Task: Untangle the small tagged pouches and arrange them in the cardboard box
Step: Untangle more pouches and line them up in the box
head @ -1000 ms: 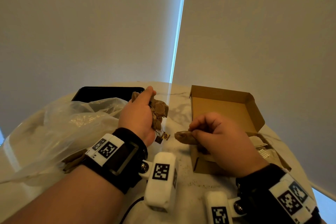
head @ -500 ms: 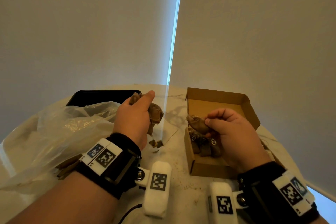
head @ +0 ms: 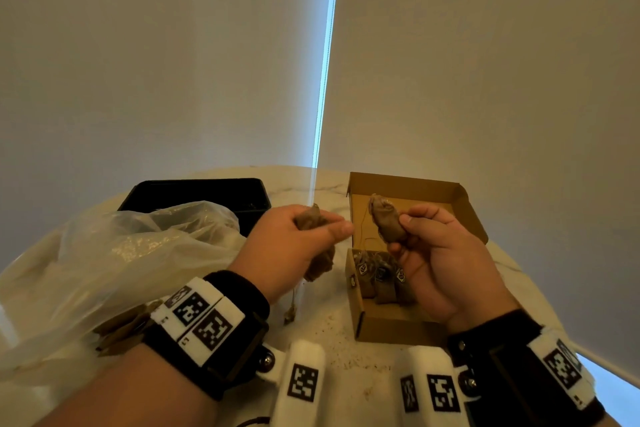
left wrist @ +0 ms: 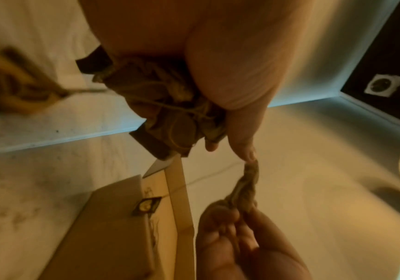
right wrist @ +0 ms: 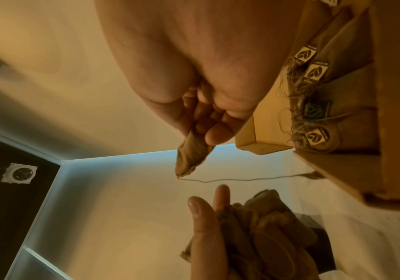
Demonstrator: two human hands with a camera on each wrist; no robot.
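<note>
My right hand [head: 412, 236] pinches one brown pouch [head: 386, 218] above the open cardboard box [head: 415, 184]; a thin string [right wrist: 242, 179] trails from the pouch [right wrist: 189, 159] toward the box [right wrist: 397, 132]. My left hand [head: 304, 236] grips a tangled clump of brown pouches [head: 320, 262] just left of the box, with tags dangling below it. In the left wrist view the clump [left wrist: 168, 106] is wound with thread and held under the fingers. Several tagged pouches [head: 379, 276] stand in a row in the box's near end, their leaf-logo tags [right wrist: 314, 72] showing.
A crumpled clear plastic bag [head: 114, 253] lies on the round marble table [head: 332, 333] at the left, with brown pouches under its near edge. A black tray [head: 194, 192] sits behind it. Crumbs dot the tabletop near the box. Plain blinds close off the far side.
My right hand has lifted its single pouch up over the box, tilting it more upright. My left hand has shifted right with the clump, closer to the box. The view has tilted down slightly.
</note>
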